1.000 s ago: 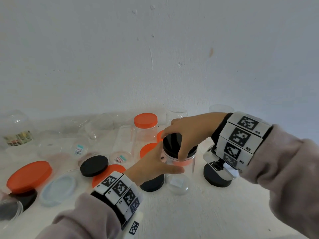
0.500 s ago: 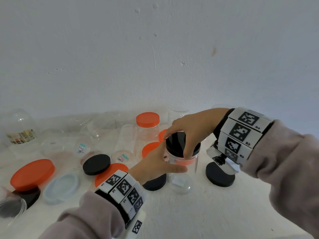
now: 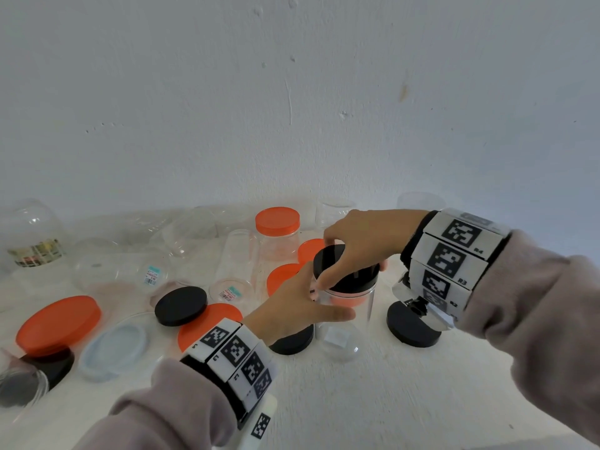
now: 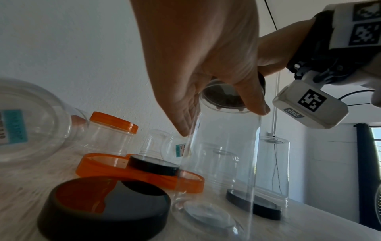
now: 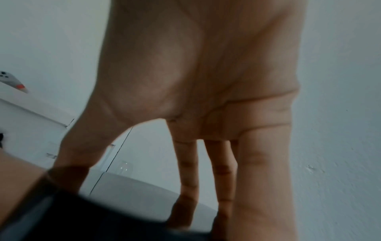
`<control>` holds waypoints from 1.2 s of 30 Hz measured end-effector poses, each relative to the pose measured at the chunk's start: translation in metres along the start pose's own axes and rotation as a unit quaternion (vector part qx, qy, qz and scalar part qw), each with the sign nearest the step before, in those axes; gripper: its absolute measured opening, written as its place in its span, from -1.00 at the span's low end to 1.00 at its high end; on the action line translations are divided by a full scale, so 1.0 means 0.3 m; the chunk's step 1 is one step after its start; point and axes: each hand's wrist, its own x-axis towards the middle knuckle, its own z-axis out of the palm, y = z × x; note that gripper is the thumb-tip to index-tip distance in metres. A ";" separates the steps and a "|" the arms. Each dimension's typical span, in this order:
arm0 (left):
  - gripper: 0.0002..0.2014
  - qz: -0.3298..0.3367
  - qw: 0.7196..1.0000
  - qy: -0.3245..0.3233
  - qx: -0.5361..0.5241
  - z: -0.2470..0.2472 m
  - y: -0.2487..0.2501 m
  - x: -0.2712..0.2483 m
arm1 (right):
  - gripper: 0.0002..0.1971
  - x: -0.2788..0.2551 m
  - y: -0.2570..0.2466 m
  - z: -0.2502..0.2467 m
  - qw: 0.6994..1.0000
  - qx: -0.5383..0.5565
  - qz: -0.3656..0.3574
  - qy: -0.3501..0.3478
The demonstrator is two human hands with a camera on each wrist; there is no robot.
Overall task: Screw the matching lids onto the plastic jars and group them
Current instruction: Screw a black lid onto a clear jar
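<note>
- The right hand (image 3: 360, 241) reaches over from above, its grip closed round the rim of the black lid (image 3: 345, 271), thumb on the near side and fingers (image 5: 223, 171) curled over the far edge.
- That lid sits on the mouth of a tall clear jar (image 3: 345, 316), which stands upright on the white counter (image 3: 373, 401) directly below the right grip.
- The left hand (image 3: 292, 306) steadies the jar just under the lid, thumb stretched across the near wall and fingers (image 4: 185, 117) wrapped against the far side, so its grip is closed on the jar body.
- Just beside the left grip, toward the wrist, lies a loose black lid (image 3: 292, 341) touching a flat orange lid (image 3: 207, 323); another black lid (image 3: 181, 305) rests on that orange one.
- Beyond the two grips stands a jar with an orange lid (image 3: 277, 220) already on.
- Under the right wrist lies one more black lid (image 3: 410, 326).
- Farther out past the left grip: a large orange lid (image 3: 58, 323) and a pale clear lid (image 3: 113, 347).
</note>
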 end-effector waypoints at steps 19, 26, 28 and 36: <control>-0.12 0.000 1.000 0.012 0.009 0.008 0.008 -0.018 | -0.30 -0.012 0.007 -0.018 0.998 0.028 -0.037 -0.051; -0.12 0.004 1.000 0.017 0.023 0.003 0.014 -0.021 | -0.27 -0.007 0.001 -0.003 0.999 0.024 -0.032 -0.036; -0.11 0.010 1.000 0.018 0.024 0.002 0.018 -0.021 | -0.32 -0.007 0.003 -0.004 0.998 0.030 -0.036 -0.041; -0.12 0.010 1.000 0.011 0.025 -0.004 0.018 -0.015 | -0.30 -0.009 0.006 -0.024 0.996 0.005 -0.059 -0.065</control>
